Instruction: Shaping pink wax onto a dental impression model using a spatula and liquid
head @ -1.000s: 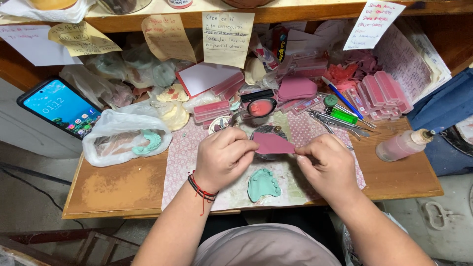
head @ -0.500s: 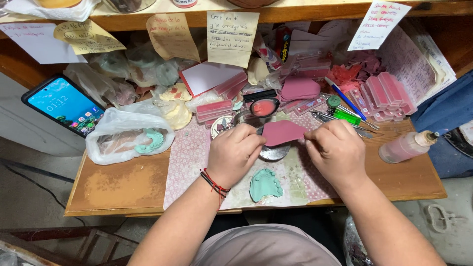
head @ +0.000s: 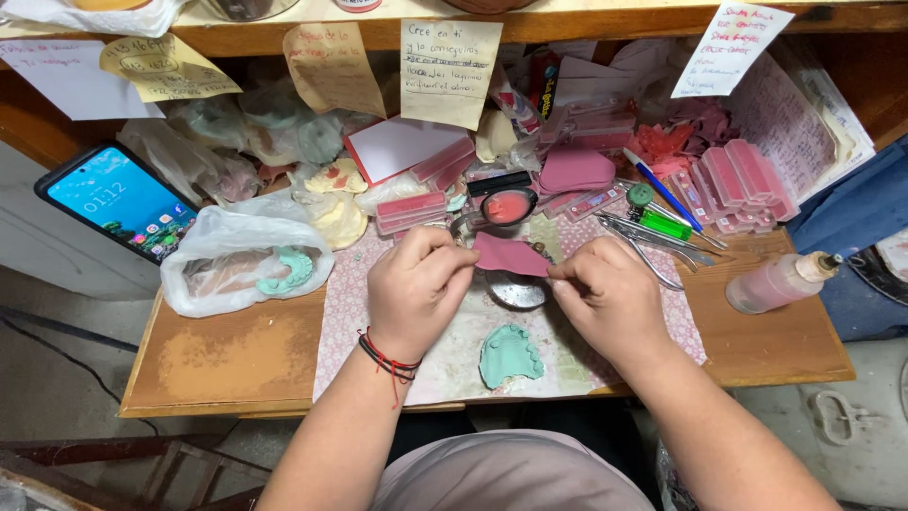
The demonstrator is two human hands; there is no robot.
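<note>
Stretching a pink wax sheet (head: 509,254) between both hands, a person at a cluttered wooden workbench (head: 218,355) pinches its left end with the left hand (head: 416,289) and its right end with the right hand (head: 605,295); its long axis runs side to side above a green dental cast (head: 509,355) on the patterned mat (head: 350,322).

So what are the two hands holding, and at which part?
Both hold one flat pink wax sheet: the left hand pinches its left edge, the right hand its right edge.
</note>
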